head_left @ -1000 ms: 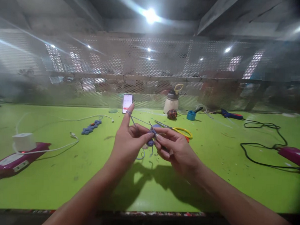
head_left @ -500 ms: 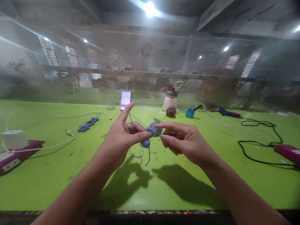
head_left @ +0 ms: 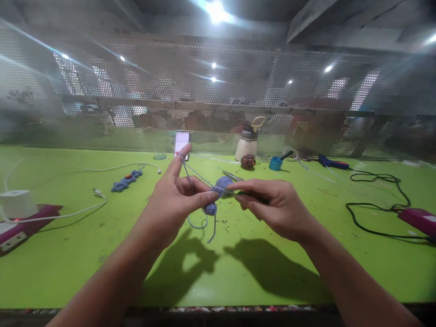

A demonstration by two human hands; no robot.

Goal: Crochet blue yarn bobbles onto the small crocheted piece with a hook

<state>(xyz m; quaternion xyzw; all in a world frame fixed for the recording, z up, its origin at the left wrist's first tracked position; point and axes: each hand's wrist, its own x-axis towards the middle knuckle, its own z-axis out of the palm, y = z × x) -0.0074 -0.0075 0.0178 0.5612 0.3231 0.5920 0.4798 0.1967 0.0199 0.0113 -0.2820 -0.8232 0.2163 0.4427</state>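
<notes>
My left hand (head_left: 176, 195) pinches a small blue-purple crochet piece (head_left: 210, 209) between thumb and fingers. Its index finger points up with yarn (head_left: 196, 173) looped around it, and a loose tail hangs below the piece. My right hand (head_left: 270, 199) is closed on a crochet hook (head_left: 242, 193), whose thin shaft reaches to the stitches by the left fingertips. Behind the piece lies a ball of blue-purple yarn (head_left: 224, 184), partly hidden by my fingers. A pair of scissors (head_left: 232, 175) lies just beyond the ball, partly covered.
On the green table (head_left: 241, 290) stand a phone (head_left: 182, 141), a bottle (head_left: 246, 148), a dark yarn ball (head_left: 248, 162) and a blue pot (head_left: 275, 163). A blue crocheted strip (head_left: 126, 181) lies left. Power strips (head_left: 423, 223) with cables flank both sides; a glue gun (head_left: 332, 162) lies back right.
My right fingers have closed in around the hook, and its index finger has drawn nearer the piece. My left index finger has tipped slightly left and now overlaps the phone.
</notes>
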